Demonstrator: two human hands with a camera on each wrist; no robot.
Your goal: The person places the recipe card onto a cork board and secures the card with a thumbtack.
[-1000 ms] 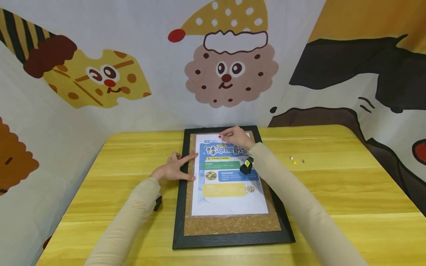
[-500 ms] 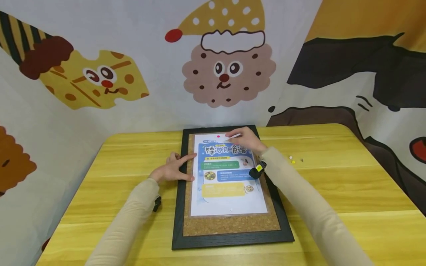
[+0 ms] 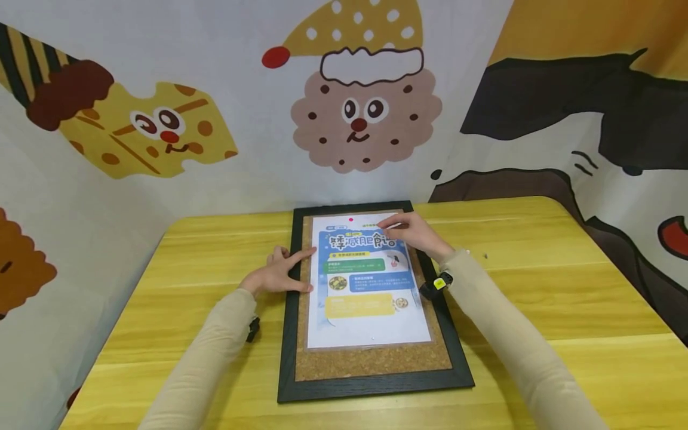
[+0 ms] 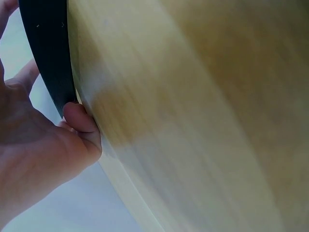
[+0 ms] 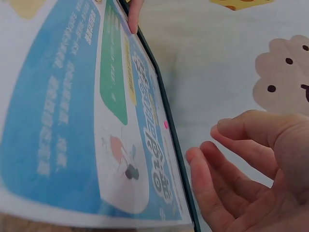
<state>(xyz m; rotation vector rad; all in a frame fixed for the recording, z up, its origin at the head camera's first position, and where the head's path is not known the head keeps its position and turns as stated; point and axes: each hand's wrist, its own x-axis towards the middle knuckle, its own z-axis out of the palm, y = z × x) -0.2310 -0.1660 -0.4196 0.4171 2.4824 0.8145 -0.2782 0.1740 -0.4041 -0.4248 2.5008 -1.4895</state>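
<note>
A printed poster sheet (image 3: pixel 365 328) lies on a black-framed cork board (image 3: pixel 376 364). A pink pushpin (image 3: pixel 351 219) stands in the sheet's top edge, and a small pale dot shows near its bottom edge. My left hand (image 3: pixel 278 272) rests across the board's left frame, thumb and index finger spread and straight with their tips on the sheet's left edge; its other fingers are bent beside the frame. Over the sheet's top right corner is my right hand (image 3: pixel 411 232). Its fingers (image 5: pixel 203 179) are loosely bent, with a gap between thumb and fingertips and nothing held.
The board lies on a yellow wood-grain table (image 3: pixel 215 251). A tiny pin-like thing (image 3: pixel 485 255) lies on the table right of the board, close to the right sleeve (image 3: pixel 500 316). Behind the table hangs a white cloth (image 3: pixel 258 161) printed with cartoon food.
My right hand has let go of the pink pushpin and moved right, to the sheet's top right corner. The left hand keeps its place. The right sleeve now covers some pins on the table.
</note>
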